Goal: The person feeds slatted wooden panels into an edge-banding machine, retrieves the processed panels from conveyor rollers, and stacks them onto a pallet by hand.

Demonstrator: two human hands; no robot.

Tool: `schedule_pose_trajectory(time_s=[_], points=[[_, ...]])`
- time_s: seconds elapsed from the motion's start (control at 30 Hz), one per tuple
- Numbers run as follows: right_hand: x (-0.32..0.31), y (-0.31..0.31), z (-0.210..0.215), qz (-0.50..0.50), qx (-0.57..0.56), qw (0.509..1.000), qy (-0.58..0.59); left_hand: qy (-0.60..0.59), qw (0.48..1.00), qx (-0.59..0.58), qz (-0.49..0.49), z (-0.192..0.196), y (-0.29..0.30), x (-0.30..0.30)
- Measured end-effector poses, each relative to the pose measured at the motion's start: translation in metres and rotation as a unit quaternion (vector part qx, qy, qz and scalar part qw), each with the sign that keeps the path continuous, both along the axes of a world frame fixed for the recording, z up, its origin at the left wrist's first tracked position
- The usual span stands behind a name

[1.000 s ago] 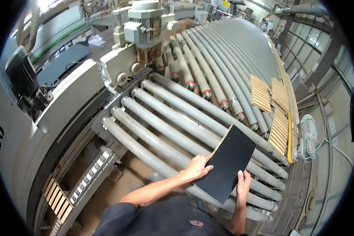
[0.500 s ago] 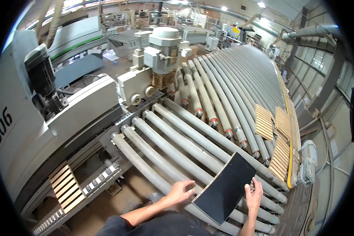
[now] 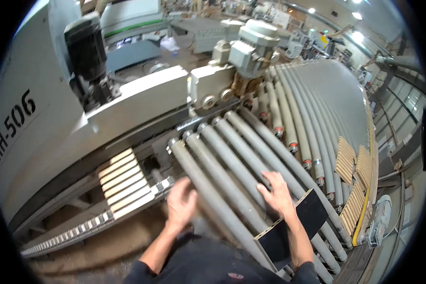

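Slatted panel (image 3: pixel 126 183) lies left of & slightly beyond L hand (image 3: pixel 180 207), slats running approx. along chain track (image 3: pixel 80 232); L's nearer, spread & empty; R hand (image 3: pixel 278 194), also spread, over rollers (image 3: pixel 205 182).

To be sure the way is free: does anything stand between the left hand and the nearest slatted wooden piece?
Nothing visible blocks the left hand from the slatted wooden piece; pale track pads show at its edge.

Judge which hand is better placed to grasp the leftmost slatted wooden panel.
Left, likely: the left hand is nearer that slatted wooden panel; the right hand is over the conveyor rollers.
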State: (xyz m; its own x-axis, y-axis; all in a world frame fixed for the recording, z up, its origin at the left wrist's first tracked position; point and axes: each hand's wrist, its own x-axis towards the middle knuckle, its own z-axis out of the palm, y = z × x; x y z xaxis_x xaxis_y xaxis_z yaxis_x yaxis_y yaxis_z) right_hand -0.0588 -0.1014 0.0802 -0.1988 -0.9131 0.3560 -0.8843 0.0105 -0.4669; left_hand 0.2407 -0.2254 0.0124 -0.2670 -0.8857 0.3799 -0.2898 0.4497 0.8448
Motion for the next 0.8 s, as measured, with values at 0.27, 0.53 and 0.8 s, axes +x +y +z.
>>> schedule_pose_trajectory(time_s=[0.27, 0.53, 0.8], points=[[0.056, -0.118, -0.04, 0.072, 0.037, 0.996, -0.046, -0.122, 0.942, -0.072, 0.304, -0.014, -0.071, 0.119], [0.125, -0.191, -0.085, 0.128, -0.015, 0.991, -0.037, -0.04, 0.979, 0.095, 0.177, -0.064, -0.087, 0.1], [0.123, -0.207, -0.101, 0.043, 0.022, 0.998, 0.028, -0.144, 0.981, 0.078, 0.101, -0.054, -0.09, 0.022]])
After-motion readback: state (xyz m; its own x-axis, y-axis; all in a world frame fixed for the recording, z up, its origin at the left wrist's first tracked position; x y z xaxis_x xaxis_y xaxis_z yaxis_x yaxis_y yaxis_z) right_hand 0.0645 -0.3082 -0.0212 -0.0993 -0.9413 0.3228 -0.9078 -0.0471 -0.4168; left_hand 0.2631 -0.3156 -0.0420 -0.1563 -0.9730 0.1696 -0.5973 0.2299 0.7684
